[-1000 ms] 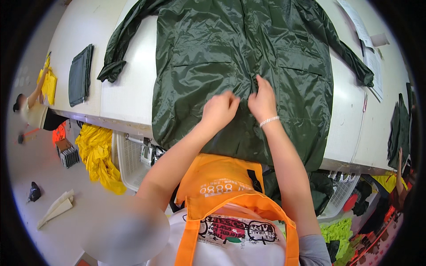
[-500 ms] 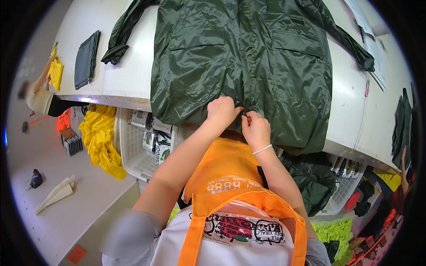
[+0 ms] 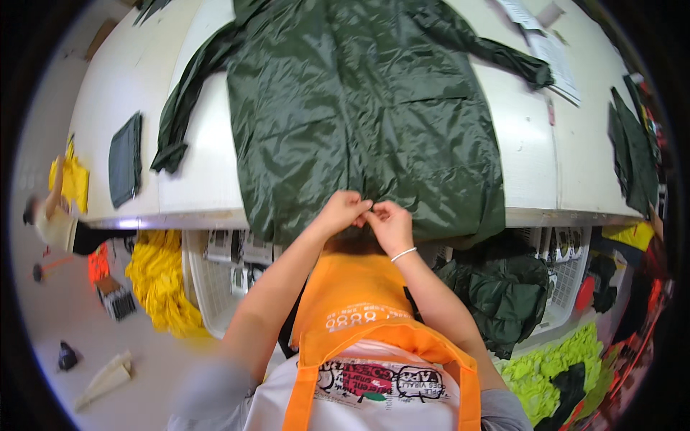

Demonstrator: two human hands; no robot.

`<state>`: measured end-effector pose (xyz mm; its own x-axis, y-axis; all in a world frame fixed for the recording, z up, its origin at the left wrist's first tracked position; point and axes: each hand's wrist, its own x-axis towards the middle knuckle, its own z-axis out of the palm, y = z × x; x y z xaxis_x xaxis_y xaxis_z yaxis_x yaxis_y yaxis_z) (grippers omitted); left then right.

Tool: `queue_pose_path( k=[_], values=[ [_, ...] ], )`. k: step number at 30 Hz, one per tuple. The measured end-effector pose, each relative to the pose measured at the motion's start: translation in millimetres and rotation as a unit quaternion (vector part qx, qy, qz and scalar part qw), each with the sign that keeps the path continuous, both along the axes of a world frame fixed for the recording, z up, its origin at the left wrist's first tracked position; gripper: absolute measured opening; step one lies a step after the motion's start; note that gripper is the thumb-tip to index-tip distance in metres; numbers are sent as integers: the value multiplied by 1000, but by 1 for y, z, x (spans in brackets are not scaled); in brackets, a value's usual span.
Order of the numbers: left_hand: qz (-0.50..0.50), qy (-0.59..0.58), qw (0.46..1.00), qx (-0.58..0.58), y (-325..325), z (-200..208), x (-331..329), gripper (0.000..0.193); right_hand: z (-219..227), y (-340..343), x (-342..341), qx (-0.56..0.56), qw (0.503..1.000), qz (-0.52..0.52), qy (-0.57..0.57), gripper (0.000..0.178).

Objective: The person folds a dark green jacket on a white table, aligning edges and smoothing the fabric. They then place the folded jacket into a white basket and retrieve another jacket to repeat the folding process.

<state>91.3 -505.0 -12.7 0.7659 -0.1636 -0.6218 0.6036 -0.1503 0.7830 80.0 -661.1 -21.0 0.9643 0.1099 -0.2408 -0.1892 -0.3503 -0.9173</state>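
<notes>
A dark green shiny rain jacket (image 3: 295, 151) lies spread on the white table, its two chest flaps up and its sleeves out to the sides. The lower hem hangs over the table's near edge. At the bottom of its front opening, my left hand (image 3: 343, 213) is closed in a pinch on the fabric. My right hand (image 3: 392, 226), with a pale bracelet at the wrist, pinches the same spot from the right. The fingertips of both hands meet there; the exact bit between them is too small to make out.
A folded dark green garment (image 3: 126, 161) lies at the left, papers (image 3: 553, 65) at the far right. Under the table stand white baskets (image 3: 198, 287) with packets, yellow cloth (image 3: 154, 284), green fabric (image 3: 503, 287) and lime garments (image 3: 553, 373). Another person (image 3: 54, 219) is at the left.
My fingertips have come together at the bottom of the jacket's front opening. The whole view has shifted, so the table edge and hands sit lower in the picture.
</notes>
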Motion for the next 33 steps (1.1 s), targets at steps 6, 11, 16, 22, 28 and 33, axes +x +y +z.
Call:
queue_pose_path(
  k=[6,11,16,22,28,33],
  values=[
    [-51,-146,974,168,-2,22,1,33,7,1,3,-38,999,7,4,13],
    [14,-325,890,320,-14,56,38,23,13,-6,7,-63,997,49,2,16],
    [-122,-320,815,468,-25,38,95,60,31,-54,68,-40,983,168,59,19],
    [-140,-250,803,523,-23,7,87,76,26,-237,283,-153,979,-104,-83,25],
    [-147,-233,801,532,-26,13,94,72,-43,-411,475,-463,854,14,-238,36],
    [-145,-212,800,542,-27,13,86,71,-47,-407,521,-510,841,-5,-181,28]
  ],
)
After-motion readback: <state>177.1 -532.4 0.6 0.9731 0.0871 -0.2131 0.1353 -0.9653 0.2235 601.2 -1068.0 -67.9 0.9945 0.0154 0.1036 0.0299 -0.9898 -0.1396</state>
